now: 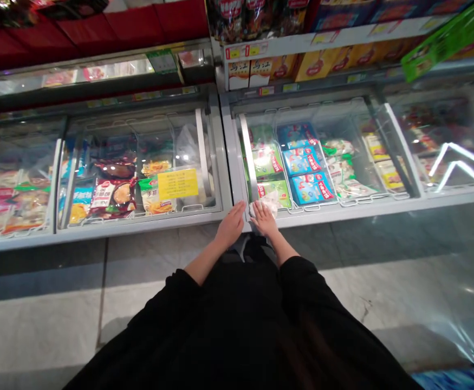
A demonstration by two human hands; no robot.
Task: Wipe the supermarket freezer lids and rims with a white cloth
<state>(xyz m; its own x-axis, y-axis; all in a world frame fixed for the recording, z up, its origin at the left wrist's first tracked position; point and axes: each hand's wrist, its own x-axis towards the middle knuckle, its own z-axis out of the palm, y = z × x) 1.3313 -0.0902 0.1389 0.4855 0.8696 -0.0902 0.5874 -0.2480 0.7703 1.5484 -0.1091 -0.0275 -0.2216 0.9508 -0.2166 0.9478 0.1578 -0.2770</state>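
My left hand lies flat with fingers together on the grey front rim of the chest freezers, where two units meet. Close beside it, my right hand rests on the same rim, pressing a crumpled white cloth at the near corner of the right freezer. That freezer stands open here, its sliding lid handle just beyond my fingers. Green packets and blue packets lie in wire baskets inside.
The left freezer is closed under glass, with a yellow notice and frozen food packs below. Shelves above hold yellow boxes and price tags. A glass lid covers the far right section. Grey floor tiles lie underfoot.
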